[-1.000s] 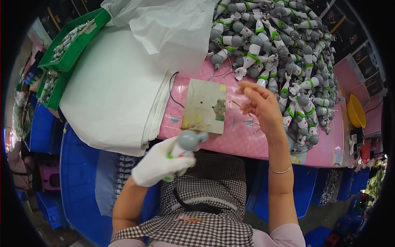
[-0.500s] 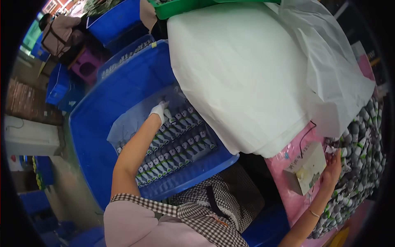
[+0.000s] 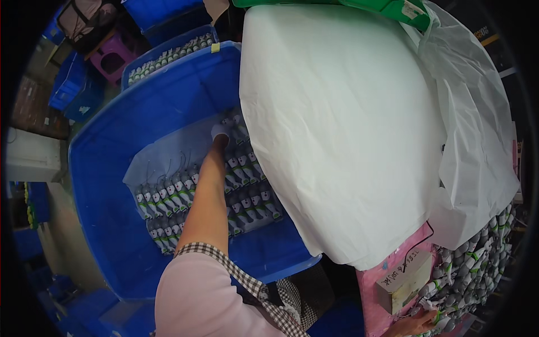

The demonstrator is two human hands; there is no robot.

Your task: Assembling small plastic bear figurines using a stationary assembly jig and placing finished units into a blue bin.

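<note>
My left hand, in a white glove, reaches deep into a large blue bin, at the far end of the packed rows. Its fingers are hidden, so I cannot see what they hold. Small grey-and-white figures with round heads, green bands and thin strings lie side by side there in rows. My bare right hand is at the lower right, on the near edge of a heap of similar figures. Its fingers are bent together beside a white bit; what is between them is unclear.
A big white sheet covers the area right of the bin. A small open carton stands on a pink surface beside the heap. Behind the bin is another blue bin of figures, with a purple stool to its left.
My left hand has stayed over the bin's far rows, its arm now straighter and more upright. My right hand has moved nearer along the heap. The whole view has shifted.
</note>
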